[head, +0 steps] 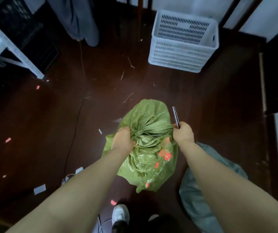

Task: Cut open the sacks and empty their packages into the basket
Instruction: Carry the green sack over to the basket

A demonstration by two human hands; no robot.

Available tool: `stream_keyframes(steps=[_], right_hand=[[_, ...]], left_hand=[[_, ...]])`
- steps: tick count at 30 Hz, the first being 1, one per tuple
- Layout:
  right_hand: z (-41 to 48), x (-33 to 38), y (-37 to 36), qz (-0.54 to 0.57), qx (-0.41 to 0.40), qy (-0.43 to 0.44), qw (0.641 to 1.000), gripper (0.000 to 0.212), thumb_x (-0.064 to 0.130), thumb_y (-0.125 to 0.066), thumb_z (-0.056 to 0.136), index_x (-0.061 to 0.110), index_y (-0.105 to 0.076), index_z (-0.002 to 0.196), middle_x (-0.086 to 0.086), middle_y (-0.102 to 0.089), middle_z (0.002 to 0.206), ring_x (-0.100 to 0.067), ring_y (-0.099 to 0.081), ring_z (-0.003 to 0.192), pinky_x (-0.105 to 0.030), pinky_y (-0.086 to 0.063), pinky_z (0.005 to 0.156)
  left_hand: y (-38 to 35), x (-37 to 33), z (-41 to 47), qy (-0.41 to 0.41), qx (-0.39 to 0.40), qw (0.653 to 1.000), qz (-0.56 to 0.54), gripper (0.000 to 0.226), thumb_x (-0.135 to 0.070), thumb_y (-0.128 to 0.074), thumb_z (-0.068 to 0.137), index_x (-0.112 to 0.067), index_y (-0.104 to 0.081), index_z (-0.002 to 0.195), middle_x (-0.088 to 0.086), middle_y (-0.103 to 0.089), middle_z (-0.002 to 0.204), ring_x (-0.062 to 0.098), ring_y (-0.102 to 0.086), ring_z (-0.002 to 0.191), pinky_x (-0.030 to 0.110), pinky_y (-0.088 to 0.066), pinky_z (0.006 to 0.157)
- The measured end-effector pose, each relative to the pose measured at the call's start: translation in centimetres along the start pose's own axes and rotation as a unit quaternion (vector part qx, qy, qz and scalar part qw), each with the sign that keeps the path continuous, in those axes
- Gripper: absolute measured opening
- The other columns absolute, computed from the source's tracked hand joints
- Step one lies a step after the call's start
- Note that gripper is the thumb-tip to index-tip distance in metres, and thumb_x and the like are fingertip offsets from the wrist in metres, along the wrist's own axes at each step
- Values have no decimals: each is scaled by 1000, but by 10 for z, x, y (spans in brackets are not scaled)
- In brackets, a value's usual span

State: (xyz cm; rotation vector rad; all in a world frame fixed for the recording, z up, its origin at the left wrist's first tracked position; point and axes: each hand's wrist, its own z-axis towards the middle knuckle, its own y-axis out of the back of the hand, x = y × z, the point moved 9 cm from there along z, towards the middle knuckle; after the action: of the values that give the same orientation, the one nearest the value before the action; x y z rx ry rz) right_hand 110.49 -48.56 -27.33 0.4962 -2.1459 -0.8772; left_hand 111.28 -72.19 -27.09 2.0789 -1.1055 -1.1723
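- Left hand [124, 138] grips the bunched top of the green woven sack [148, 111].
- Right hand [183, 132] pinches that top and holds a slim metal knife [175, 116].
- White slotted plastic basket [177, 56] stands well apart.

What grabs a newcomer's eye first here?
The green sack at centre on the dark floor, its bunched top gripped by the left hand and right hand, the right also holding a slim metal cutter. Then the white slatted basket standing apart at upper right, and a grey sack at lower right.
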Motion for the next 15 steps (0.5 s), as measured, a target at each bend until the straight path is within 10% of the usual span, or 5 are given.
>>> stream_keyframes(steps=[15], right_hand=[[248,70,175,36,-31,27,998,23,13,-46,95,14,-61,111,-11,-63,116,-32,-57,109,-33,-45,84]], left_hand=[[38,-249,186,-14,-32,999,23,40,-10,-69,81,-4,-54,117,14,-53,122,29,-56,104,34,-46,82]])
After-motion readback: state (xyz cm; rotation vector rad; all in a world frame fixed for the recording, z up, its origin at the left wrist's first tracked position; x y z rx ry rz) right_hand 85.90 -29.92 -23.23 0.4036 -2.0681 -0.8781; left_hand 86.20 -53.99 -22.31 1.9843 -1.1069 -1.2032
